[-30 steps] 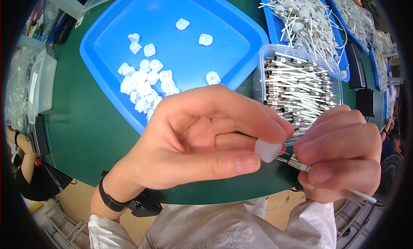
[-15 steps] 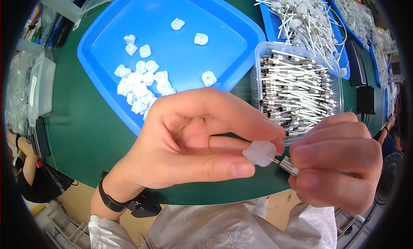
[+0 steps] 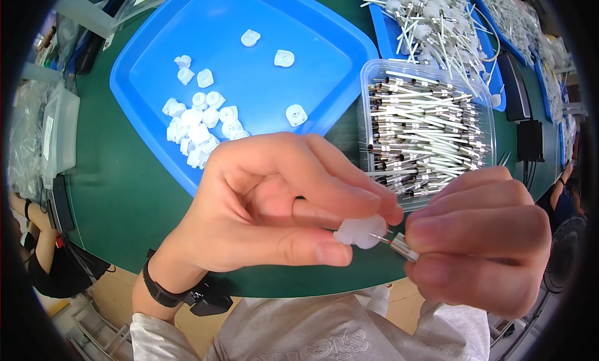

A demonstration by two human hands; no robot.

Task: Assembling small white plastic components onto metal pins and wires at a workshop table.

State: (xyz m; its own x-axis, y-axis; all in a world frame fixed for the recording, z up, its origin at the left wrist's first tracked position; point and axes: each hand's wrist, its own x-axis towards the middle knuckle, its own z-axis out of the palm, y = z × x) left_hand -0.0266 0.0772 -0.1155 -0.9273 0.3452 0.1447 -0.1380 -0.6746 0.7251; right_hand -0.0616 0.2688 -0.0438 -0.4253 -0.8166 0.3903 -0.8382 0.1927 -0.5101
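Between the thumb and fingers of my left hand (image 3: pixel 274 199) is a small translucent white plastic cap (image 3: pixel 362 231). My right hand (image 3: pixel 480 242) pinches a thin part with a silvery metal sleeve (image 3: pixel 404 246); its rear portion is hidden in the fingers. Fine wire leads reach from that sleeve to the cap's face. Whether they have entered it, I cannot tell. Beyond my left hand, a blue tray (image 3: pixel 249 80) holds a heap of similar white caps (image 3: pixel 198 125) and several scattered ones.
A clear plastic box (image 3: pixel 365 121) full of white-and-silver leaded parts stands behind my right hand. Behind it, another blue tray (image 3: pixel 388 40) carries parts joined to caps. At the left are a translucent bin (image 3: pixel 62 127) and another person's arm (image 3: pixel 40 217). The table is green (image 3: pixel 125 224).
Both hands have shifted slightly left and a little lower, still holding the cap and the sleeved part. The view of the trays has moved slightly left too.
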